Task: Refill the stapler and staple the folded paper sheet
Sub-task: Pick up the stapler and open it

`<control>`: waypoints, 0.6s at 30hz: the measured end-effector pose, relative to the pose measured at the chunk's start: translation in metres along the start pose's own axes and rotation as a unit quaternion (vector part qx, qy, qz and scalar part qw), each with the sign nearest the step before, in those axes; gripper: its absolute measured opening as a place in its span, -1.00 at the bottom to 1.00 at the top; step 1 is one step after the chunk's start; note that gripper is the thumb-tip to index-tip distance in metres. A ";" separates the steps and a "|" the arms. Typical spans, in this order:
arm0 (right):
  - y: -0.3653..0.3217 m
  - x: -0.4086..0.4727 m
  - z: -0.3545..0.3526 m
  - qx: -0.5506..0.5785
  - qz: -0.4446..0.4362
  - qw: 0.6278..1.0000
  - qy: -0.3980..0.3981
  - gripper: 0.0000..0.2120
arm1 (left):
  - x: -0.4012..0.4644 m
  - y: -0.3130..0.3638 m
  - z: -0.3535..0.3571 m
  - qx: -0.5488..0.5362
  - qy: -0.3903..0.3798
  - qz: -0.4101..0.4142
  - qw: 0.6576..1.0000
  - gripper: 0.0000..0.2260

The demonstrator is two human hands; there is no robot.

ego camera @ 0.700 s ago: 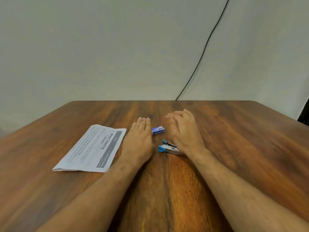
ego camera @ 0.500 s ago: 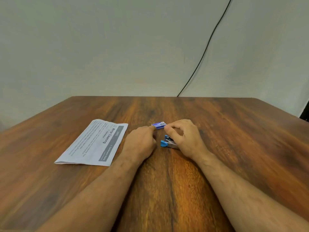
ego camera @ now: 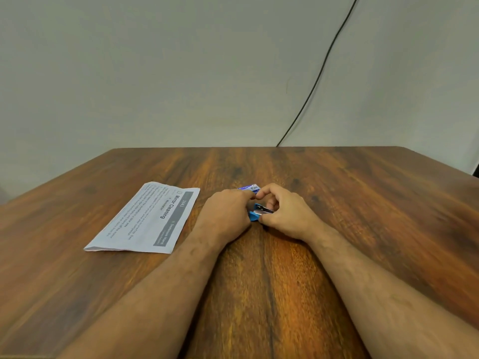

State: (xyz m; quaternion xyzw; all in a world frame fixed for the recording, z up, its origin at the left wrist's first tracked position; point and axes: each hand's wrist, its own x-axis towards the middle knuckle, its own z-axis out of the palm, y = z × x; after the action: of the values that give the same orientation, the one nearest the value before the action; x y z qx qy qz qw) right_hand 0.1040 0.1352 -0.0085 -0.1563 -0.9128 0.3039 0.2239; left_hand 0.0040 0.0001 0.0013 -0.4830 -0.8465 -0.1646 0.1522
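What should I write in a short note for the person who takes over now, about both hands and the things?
Left hand: curled beside the stapler, fingertips at the staple box; grip unclear.
Right hand: thumb and forefinger pinch at the box; lower fingers around the stapler.
Stapler and box: mid-table, between the hands.
Paper: folded, flat, left of the hands, untouched.
Done: nothing visible yet.
Left: load staples, then staple the paper.

Both hands, left [ego camera: 226, 214] and right [ego camera: 284, 213], now curled around stapler [ego camera: 256, 214] and staple box [ego camera: 249, 188], no longer flat.
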 end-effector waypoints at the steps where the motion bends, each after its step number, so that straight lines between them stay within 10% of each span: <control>1: 0.000 -0.001 -0.001 0.036 0.003 0.999 0.011 -0.68 | -0.001 0.000 0.000 -0.009 0.003 0.007 1.000 -0.58; 18: 0.008 0.003 -0.014 0.285 0.072 0.956 0.006 -0.91 | 0.005 -0.021 0.009 -0.333 0.037 -0.010 0.942 -0.89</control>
State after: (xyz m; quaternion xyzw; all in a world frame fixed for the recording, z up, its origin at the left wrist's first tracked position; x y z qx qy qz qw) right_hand 0.1100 0.1496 -0.0025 -0.1530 -0.7730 0.5661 0.2419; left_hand -0.0173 -0.0026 -0.0072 -0.4914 -0.7415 -0.4567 0.0123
